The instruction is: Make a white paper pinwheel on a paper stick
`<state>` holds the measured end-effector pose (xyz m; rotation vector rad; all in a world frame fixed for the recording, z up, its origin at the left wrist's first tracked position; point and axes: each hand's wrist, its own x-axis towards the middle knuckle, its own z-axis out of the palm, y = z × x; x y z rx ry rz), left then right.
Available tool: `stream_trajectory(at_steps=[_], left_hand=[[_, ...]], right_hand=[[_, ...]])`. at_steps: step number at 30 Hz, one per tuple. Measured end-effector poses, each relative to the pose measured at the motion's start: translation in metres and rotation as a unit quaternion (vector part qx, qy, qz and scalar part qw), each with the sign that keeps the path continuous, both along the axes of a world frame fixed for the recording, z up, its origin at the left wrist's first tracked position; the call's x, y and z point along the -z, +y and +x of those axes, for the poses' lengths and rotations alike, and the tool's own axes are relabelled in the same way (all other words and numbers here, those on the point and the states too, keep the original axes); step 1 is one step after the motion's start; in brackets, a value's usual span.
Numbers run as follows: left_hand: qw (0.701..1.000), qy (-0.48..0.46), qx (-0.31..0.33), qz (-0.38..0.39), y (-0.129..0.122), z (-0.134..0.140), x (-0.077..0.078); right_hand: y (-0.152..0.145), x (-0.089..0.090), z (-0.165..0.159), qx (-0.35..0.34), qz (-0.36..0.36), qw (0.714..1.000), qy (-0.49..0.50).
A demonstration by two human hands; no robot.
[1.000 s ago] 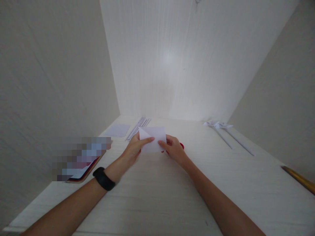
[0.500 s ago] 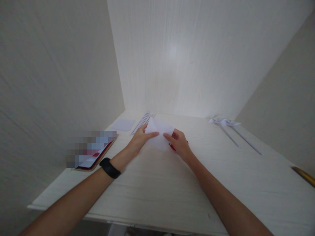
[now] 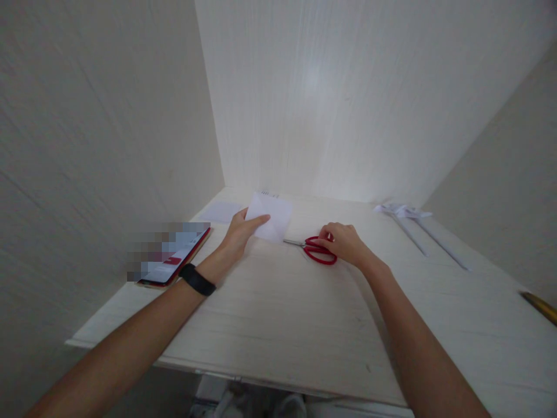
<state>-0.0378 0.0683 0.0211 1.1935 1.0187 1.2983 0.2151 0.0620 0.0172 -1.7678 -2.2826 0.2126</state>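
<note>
My left hand (image 3: 238,233) pinches a white square sheet of paper (image 3: 274,217) by its left side, thumb on top and the other fingers behind. Fold or crease lines run across the sheet, which is held above the table. To its right, my right hand (image 3: 343,241) has its fingers closed on the red handle of a pair of scissors (image 3: 319,255). The scissors' metal blades point left, towards the paper's lower edge. Part of the upper handle loop is hidden by my fingers.
A phone (image 3: 178,261) leans along the left side, its screen partly blurred. Another pale sheet (image 3: 220,212) lies behind my left hand. Two white paper pinwheels on sticks (image 3: 409,232) rest at the back right. Something gold (image 3: 539,307) sits at the right edge. Walls enclose the white table (image 3: 278,325).
My right hand has let go of the paper and moved right onto the scissors' handle. My left hand now holds the paper alone, slightly further left.
</note>
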Motion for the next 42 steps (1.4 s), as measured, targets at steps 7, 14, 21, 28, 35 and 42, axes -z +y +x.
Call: stream_trajectory(at_steps=[7, 14, 21, 28, 35, 42], left_hand=[[1.000, 0.019, -0.012, 0.008, 0.005, -0.004, 0.004], [0.998, 0.038, -0.050, 0.024, 0.013, -0.007, 0.006], [0.997, 0.032, -0.058, 0.050, 0.010, -0.008, 0.003], [0.994, -0.008, -0.096, 0.055, 0.018, -0.012, 0.002], [0.993, -0.034, -0.097, 0.053, 0.019, -0.013, 0.003], [0.995, -0.036, -0.078, 0.049, 0.016, -0.012, 0.000]], right_hand=[[-0.004, 0.004, -0.001, -0.025, -0.049, 0.996, -0.067], [-0.003, 0.002, -0.006, -0.050, -0.047, 0.997, -0.044], [-0.001, 0.005, -0.001, 0.009, -0.015, 0.997, 0.082], [0.004, 0.009, -0.010, 0.019, 0.004, 0.966, 0.256], [-0.006, 0.011, -0.023, -0.057, -0.053, 0.938, 0.337], [-0.009, 0.006, -0.034, -0.027, -0.044, 0.933, 0.357]])
